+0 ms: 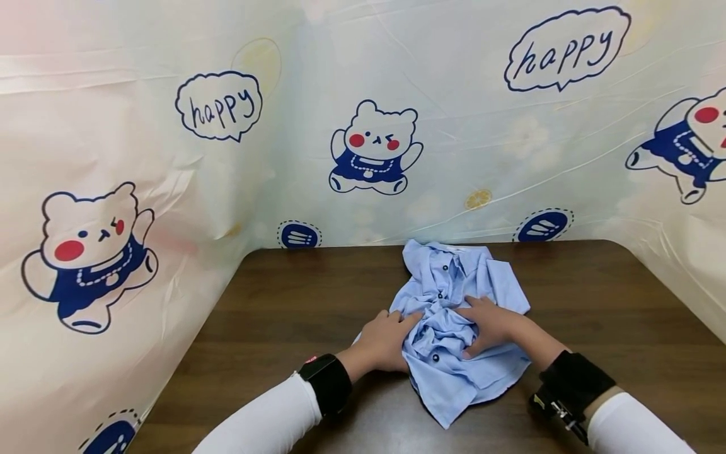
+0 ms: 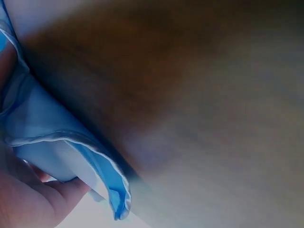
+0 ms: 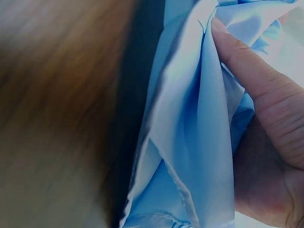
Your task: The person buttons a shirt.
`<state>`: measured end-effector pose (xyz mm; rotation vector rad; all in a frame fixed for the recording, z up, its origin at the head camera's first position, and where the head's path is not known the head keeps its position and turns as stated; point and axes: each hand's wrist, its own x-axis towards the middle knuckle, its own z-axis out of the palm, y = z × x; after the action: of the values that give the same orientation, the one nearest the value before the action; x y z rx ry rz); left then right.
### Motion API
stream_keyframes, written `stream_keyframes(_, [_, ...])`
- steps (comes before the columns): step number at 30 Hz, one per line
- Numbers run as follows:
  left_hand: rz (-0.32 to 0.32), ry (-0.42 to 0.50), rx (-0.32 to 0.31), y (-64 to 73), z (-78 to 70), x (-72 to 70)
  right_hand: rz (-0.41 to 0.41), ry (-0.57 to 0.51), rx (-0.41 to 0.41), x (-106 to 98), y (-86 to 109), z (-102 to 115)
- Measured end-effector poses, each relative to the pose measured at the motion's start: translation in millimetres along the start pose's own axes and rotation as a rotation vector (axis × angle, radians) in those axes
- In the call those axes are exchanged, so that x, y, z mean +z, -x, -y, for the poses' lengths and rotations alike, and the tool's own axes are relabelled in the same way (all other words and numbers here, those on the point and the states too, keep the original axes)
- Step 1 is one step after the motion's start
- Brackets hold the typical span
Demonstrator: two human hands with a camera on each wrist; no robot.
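A light blue button-up shirt point(image 1: 454, 271) lies crumpled on the dark wooden table, its collar toward the far edge and its middle bunched into folds. At the shirt's left side my left hand point(image 1: 387, 340) holds the cloth. The left wrist view shows the thumb point(image 2: 71, 192) against a hemmed part of the shirt point(image 2: 61, 114). My right hand point(image 1: 492, 325) grips the bunched cloth from the right side. In the right wrist view its thumb point(image 3: 251, 69) lies on a fold of the shirt point(image 3: 213, 128). Several fingertips are hidden in the folds.
The brown tabletop point(image 1: 295, 302) extends to both sides of the shirt. Behind it hangs a pale curtain point(image 1: 454, 157) printed with cartoon bears and "happy" bubbles, meeting the table's back edge. Black straps point(image 1: 329, 381) with devices sit on both wrists.
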<state>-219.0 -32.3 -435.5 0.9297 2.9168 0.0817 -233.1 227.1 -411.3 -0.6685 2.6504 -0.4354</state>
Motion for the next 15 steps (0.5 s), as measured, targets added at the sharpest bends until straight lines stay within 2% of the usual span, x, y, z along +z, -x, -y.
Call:
stream_keyframes(9, [-0.034,0.018,-0.044,24.7,11.0,1.2,0.027,0.035,-0.046,3,-20.8,18])
stream_keyframes(15, [-0.025,0.029,-0.090,41.2,17.3,-2.4,0.053,0.036,-0.077,5,-34.5,32])
